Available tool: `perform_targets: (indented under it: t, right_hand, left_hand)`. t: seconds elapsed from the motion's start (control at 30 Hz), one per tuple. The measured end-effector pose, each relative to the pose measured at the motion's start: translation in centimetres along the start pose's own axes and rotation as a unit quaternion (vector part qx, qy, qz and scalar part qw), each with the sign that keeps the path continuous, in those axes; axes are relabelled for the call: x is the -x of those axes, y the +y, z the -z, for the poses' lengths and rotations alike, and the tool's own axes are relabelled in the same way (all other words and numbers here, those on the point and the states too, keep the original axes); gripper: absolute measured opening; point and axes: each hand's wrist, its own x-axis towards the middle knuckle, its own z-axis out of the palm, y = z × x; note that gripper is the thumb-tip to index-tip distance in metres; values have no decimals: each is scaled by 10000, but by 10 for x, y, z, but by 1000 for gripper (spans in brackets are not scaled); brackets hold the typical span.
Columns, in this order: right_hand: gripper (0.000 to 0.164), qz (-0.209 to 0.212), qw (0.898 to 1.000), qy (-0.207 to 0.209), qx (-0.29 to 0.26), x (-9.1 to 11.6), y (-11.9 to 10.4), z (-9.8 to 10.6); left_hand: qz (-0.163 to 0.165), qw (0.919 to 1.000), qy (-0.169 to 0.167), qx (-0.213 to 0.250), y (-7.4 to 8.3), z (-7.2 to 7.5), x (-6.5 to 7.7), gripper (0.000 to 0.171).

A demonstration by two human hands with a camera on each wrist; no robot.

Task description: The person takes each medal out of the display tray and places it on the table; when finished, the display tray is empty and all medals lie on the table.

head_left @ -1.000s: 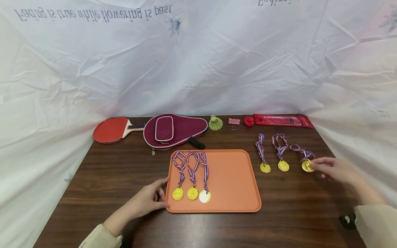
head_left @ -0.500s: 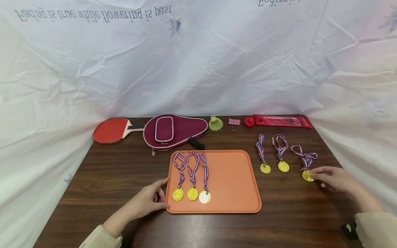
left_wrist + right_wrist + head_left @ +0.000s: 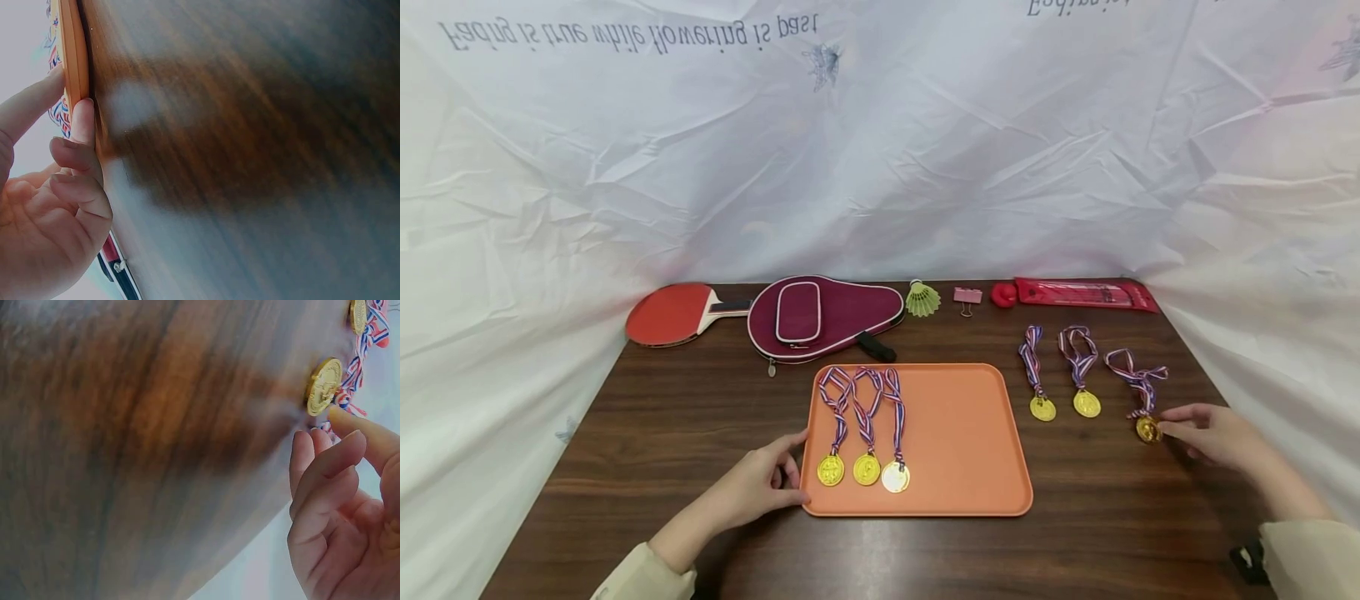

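Note:
My left hand [image 3: 760, 479] touches the left edge of an orange tray [image 3: 958, 433], thumb and fingertips spaced along the rim. In the left wrist view, its thumb and a fingertip meet the tray's side [image 3: 74, 47], and the other fingers bend loosely. On the tray's left half, three gold medals with striped ribbons [image 3: 866, 468] lie in a row. Off to the right, my right hand [image 3: 1217, 437] pinches the edge of a gold medal [image 3: 1148, 430], which tilts; its ribbon [image 3: 1138, 383] trails behind on the table. The right wrist view shows the thumb tip at this medal [image 3: 325, 386].
Two more medals [image 3: 1086, 403] lie between the tray and my right hand. Along the back stand a red table tennis bat [image 3: 670, 315], a maroon bat case [image 3: 857, 308], a shuttlecock [image 3: 922, 298], a pink binder clip [image 3: 967, 297], a small red object [image 3: 1003, 294] and a red pouch [image 3: 1086, 293].
My right hand has drawn the rightmost medal toward the front edge, its ribbon straightening out behind; the medal now tilts. My left hand and the tray have stayed put.

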Motion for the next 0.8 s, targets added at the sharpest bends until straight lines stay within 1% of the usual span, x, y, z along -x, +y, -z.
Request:
perform_targets:
  t: [0.1,0.2,0.3,0.43,0.57,0.67,0.8]
  right_hand:
    - [52,205,9990,254,291,4,-7,4]
    - [48,404,9971,454,461,8,-22,10]
    - [43,717,9954,538,341,10,-42,11]
    - [35,1291,9898,597,103,12,-71,-1]
    - [31,1710,9842,408,-202,13,-100,-22]
    - [35,1770,9825,-38,-570,13,-119,-40]
    - [45,1753,9792,-606,-824,10,-136,-59]
  left_hand:
    - [30,10000,-4,-16,0,0,0,77]
    - [54,10000,-1,-29,2,0,0,77]
    - [64,10000,4,-44,3,0,0,76]
    - [94,9999,-12,-55,4,1,0,77]
    - [138,9999,-34,-63,3,0,0,77]
    - [171,9998,-35,-86,2,0,0,77]
    - [232,9997,-48,-113,1,0,-1,78]
